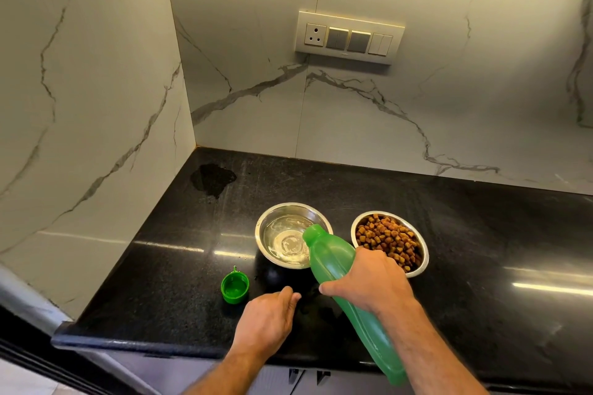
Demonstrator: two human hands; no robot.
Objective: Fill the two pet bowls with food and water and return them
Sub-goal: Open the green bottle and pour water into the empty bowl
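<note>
Two steel pet bowls stand side by side on the black counter (160,266). The left bowl (272,228) holds water. The right bowl (420,253) is full of brown kibble (388,240). My right hand (372,282) grips a green plastic bottle (333,256), tilted with its open mouth over the rim of the water bowl. My left hand (269,317) rests on the counter in front of the water bowl, fingers loosely curled, holding nothing. The bottle's green cap (235,288) lies upside down on the counter to the left of that hand.
A water puddle (213,179) sits near the back left corner of the counter. Marble walls close off the left and the back. A switch panel (348,37) is mounted on the back wall. The counter's front edge (128,348) runs below my hands.
</note>
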